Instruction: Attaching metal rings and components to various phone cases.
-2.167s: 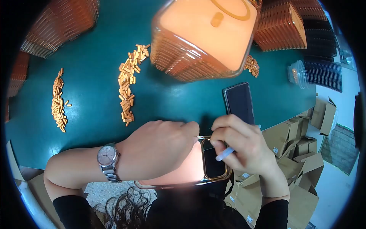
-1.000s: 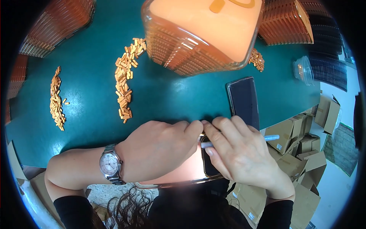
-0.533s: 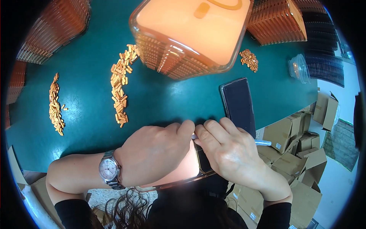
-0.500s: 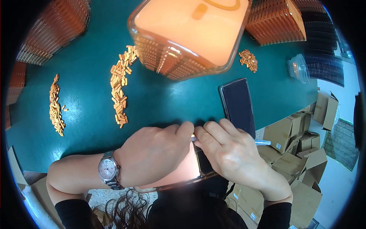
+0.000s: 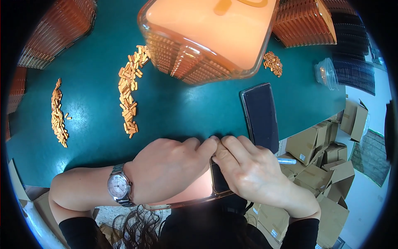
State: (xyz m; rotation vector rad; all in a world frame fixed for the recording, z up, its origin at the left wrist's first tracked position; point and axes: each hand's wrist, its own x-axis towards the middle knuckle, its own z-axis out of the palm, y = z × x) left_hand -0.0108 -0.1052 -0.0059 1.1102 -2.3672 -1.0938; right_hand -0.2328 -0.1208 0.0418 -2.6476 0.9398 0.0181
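Note:
A phone case with a pinkish-orange back (image 5: pixel 197 186) and a gold-edged dark camera area is held up close to my body. My left hand (image 5: pixel 170 164), with a watch on its wrist, is closed on the case's far edge. My right hand (image 5: pixel 248 168) is closed against it, its fingertips meeting the left ones at that edge. A pale blue pen-like stick (image 5: pixel 287 161) pokes out on the right from beneath my right hand. The fingers hide its tip and whatever they pinch.
Small orange-gold pieces lie in a long row (image 5: pixel 127 99), a shorter row (image 5: pixel 58 116) and a heap (image 5: pixel 273 64). A tall stack of orange cases (image 5: pixel 199 58) stands ahead. A dark phone (image 5: pixel 261 116) lies by my right hand; beyond it is a clear tub (image 5: pixel 326 74). Cardboard boxes (image 5: pixel 311 143) are at right.
My fingertips have closed together over the case edge, covering the stick's pale tip that showed between them. My right hand has shifted slightly down, uncovering more of the dark phone.

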